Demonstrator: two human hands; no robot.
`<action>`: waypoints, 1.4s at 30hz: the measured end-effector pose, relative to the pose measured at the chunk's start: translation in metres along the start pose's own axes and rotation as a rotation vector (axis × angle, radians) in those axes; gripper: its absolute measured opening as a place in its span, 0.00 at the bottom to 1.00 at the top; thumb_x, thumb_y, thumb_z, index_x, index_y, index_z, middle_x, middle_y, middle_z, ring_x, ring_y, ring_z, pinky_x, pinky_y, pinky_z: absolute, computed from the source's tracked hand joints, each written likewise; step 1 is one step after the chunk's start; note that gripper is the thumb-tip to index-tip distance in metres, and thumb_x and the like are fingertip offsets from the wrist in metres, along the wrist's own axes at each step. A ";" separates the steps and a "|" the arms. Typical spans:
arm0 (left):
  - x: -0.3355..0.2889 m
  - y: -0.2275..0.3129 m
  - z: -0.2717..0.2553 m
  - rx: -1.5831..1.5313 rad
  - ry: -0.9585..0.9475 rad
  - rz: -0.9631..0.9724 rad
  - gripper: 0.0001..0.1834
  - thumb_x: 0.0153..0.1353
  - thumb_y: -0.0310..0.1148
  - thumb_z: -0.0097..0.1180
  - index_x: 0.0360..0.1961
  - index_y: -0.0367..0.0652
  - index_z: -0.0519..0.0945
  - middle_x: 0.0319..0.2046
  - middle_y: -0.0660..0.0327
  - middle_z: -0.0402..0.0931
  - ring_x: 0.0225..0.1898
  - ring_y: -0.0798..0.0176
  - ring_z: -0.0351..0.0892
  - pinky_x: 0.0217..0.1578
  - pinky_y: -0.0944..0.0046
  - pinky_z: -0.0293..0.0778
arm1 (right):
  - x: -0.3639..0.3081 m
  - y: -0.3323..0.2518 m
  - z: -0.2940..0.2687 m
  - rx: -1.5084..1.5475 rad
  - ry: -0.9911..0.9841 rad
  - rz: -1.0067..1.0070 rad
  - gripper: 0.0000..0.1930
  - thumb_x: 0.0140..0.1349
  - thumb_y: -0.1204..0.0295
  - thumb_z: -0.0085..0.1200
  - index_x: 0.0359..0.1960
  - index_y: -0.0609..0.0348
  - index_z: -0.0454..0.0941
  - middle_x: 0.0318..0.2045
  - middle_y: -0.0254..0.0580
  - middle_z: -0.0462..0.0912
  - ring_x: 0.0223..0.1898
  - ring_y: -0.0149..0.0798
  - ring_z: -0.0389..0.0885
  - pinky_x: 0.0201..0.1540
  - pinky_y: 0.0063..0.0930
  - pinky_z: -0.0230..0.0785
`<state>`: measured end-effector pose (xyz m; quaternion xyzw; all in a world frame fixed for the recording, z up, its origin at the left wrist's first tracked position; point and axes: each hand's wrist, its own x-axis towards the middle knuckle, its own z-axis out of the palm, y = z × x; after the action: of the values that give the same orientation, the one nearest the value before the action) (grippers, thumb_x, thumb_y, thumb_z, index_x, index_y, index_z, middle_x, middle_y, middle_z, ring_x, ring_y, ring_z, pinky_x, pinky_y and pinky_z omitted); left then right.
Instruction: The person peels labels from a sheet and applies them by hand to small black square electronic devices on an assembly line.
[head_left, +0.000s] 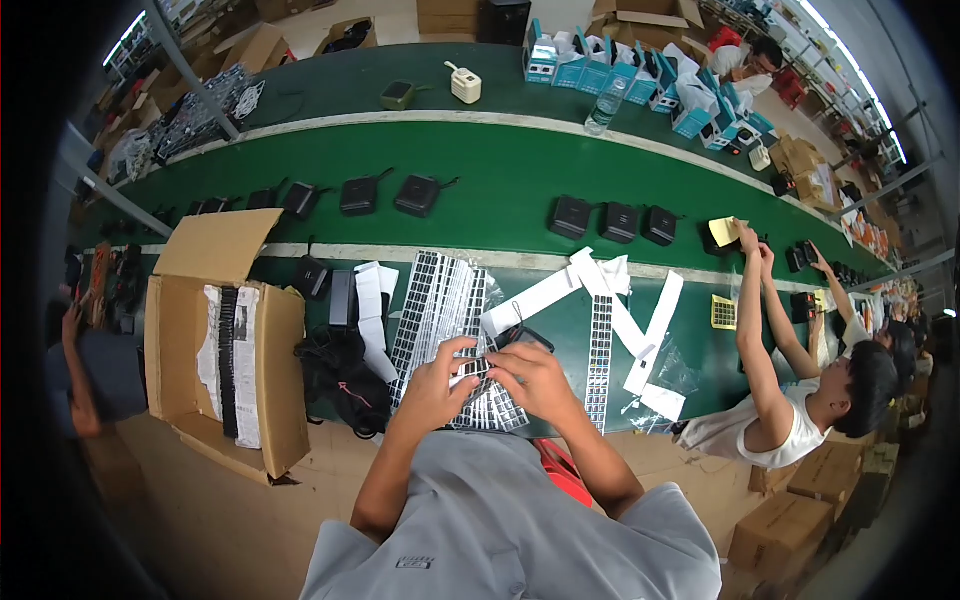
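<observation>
We pinch a small piece [474,369] – left hand [430,390], right hand [543,382] | sheets [425,310] crowd beneath | carton [281,375] left, white strips [540,302] right

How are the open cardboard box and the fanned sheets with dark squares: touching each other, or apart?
Apart. The head view shows the black bag and white paper strip between the cardboard box and the fanned sheets.

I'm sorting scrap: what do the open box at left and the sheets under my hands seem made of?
The box looks like matte brown cardboard, by its folded flaps. The sheets are probably paper or thin plastic, lying flat; finish unclear.
</observation>
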<state>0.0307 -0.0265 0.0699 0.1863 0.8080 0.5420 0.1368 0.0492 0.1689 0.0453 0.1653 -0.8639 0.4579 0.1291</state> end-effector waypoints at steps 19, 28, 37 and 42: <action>0.009 -0.003 0.007 0.163 -0.280 -0.077 0.13 0.57 0.29 0.55 0.45 0.41 0.75 0.33 0.48 0.80 0.30 0.42 0.79 0.32 0.54 0.74 | -0.014 0.004 0.003 0.092 0.071 0.134 0.10 0.57 0.78 0.57 0.41 0.63 0.82 0.33 0.46 0.81 0.32 0.46 0.81 0.35 0.30 0.74; 0.022 -0.014 0.007 0.200 -0.352 -0.036 0.13 0.56 0.28 0.55 0.43 0.41 0.76 0.34 0.47 0.79 0.34 0.41 0.79 0.34 0.53 0.73 | -0.012 0.026 -0.006 0.430 -0.052 0.240 0.10 0.60 0.77 0.55 0.43 0.62 0.81 0.32 0.45 0.79 0.32 0.42 0.80 0.35 0.30 0.71; 0.050 -0.017 0.017 0.279 -0.362 -0.097 0.20 0.54 0.30 0.59 0.50 0.46 0.76 0.21 0.47 0.76 0.26 0.41 0.78 0.29 0.50 0.72 | 0.007 0.057 -0.017 0.277 -0.187 0.294 0.04 0.54 0.77 0.59 0.31 0.61 0.79 0.28 0.40 0.78 0.27 0.40 0.78 0.30 0.29 0.71; 0.062 -0.022 0.025 0.295 -0.303 -0.296 0.29 0.55 0.30 0.59 0.60 0.49 0.70 0.23 0.45 0.76 0.25 0.42 0.79 0.28 0.50 0.71 | 0.029 0.113 -0.021 0.258 0.062 0.473 0.01 0.56 0.78 0.56 0.30 0.62 0.79 0.27 0.38 0.79 0.26 0.33 0.77 0.30 0.26 0.70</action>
<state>-0.0172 0.0143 0.0392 0.1631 0.8671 0.3581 0.3055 -0.0216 0.2402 -0.0167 -0.0400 -0.8085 0.5866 0.0231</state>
